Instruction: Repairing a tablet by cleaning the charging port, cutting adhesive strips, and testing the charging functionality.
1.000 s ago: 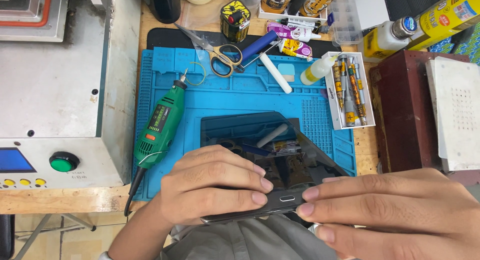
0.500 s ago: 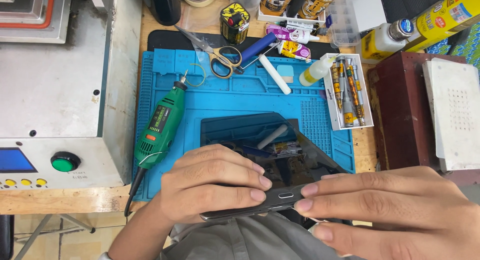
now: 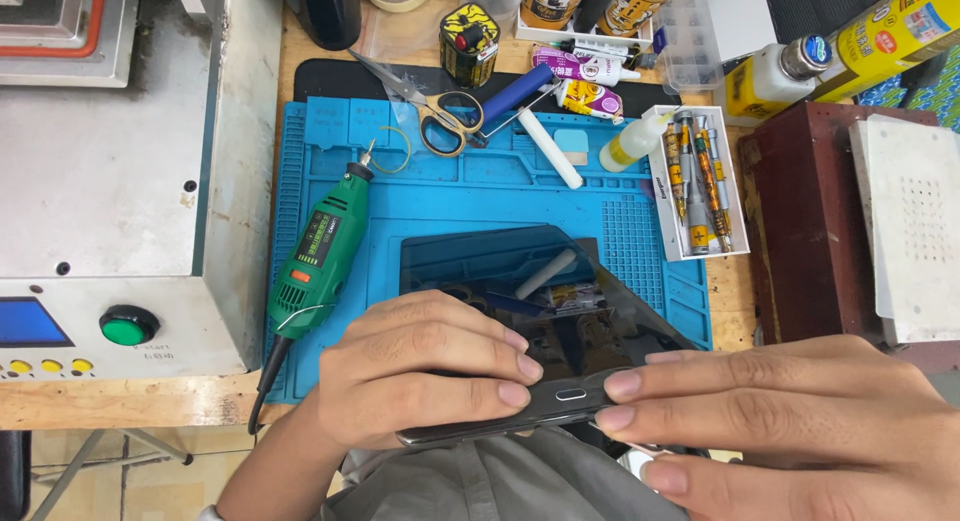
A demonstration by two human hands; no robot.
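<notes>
**Both hands on dark tablet at near edge of blue mat**

Left hand (image 3: pixel 420 366) lies palm-down over the near-left part of the tablet (image 3: pixel 520 281), fingers curled round its near edge, fingertips close to the oval button on that edge. Grip closed on the device. Right hand (image 3: pixel 790 426) comes in from the right; top two fingertips press the same near edge just right of the button, lower fingers tucked below the frame. Grip closed on the tablet too, thumb not visible.

Tablet is tilted, near edge lifted toward the camera, far edge down on the blue mat (image 3: pixel 480 181). Glass is dark and reflects the items above it. Whether the far edge actually rests on the mat or hovers just off it: cannot tell.

Around it, all on the worktop (image 3: pixel 120 401):
- green rotary tool (image 3: pixel 318 251) on the mat's left side, just beside the left hand, cable trailing off the near edge
- scissors (image 3: pixel 430 106) at the mat's far edge
- white tray of screwdrivers (image 3: pixel 697 181) on the mat's right side
- grey machine with green button (image 3: pixel 128 326) left of the mat
- dark red box (image 3: pixel 810 231) to the right, white perforated plate (image 3: pixel 915 226) on top
</notes>
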